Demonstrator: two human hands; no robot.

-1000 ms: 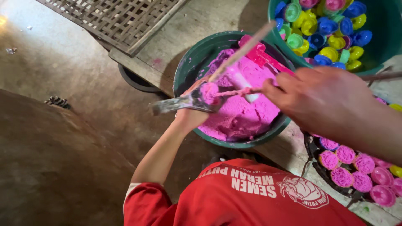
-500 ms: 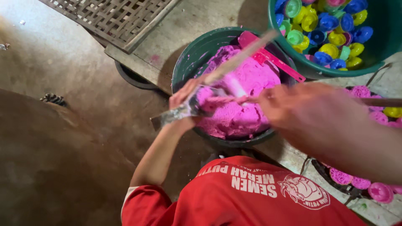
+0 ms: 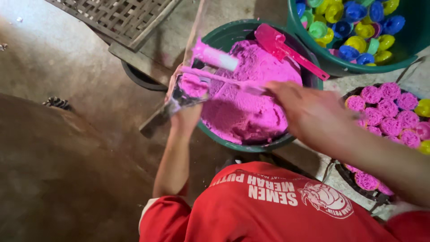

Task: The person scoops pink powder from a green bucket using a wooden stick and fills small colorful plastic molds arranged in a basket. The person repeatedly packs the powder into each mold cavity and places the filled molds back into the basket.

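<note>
The left hand (image 3: pixel 186 117) gripped a small mould (image 3: pixel 190 87) packed with pink paste. The right hand (image 3: pixel 304 110) was closed on a thin stick (image 3: pixel 224 78) lying across the mould, at nine o'clock of the green tub (image 3: pixel 251 145).

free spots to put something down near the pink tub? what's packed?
Bare: the brown floor left of the left hand, between the woven mat and the red shirt. Crowded: the pink tub, the bucket of cups and the tray of filled cups.

Makeshift food workshop, bare concrete floor (image 3: pixel 67 89), tub of pink dough (image 3: pixel 251 112), coloured moulds (image 3: pixel 354 27)
</note>
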